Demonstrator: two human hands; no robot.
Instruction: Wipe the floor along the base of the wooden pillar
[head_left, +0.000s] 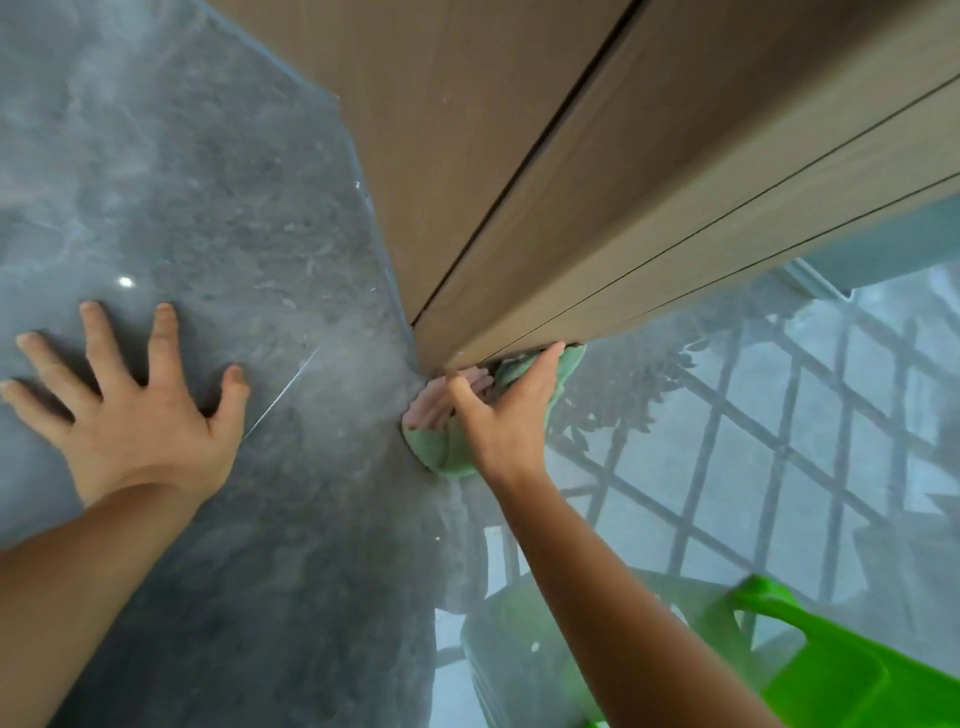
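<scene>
A wooden pillar (519, 156) with dark vertical grooves rises from a glossy grey stone floor (234, 234). At its base corner lies a green cloth (447, 449), pressed to the floor under my right hand (506, 415). That hand's fingers reach along the pillar's foot, and their reflection shows in the floor. My left hand (135, 410) rests flat on the floor to the left of the pillar, fingers spread, holding nothing.
A bright green plastic object (841, 670) sits at the lower right, close to my right forearm. The shiny floor on the right mirrors a window grille and foliage. A thin scratch marks the floor between my hands.
</scene>
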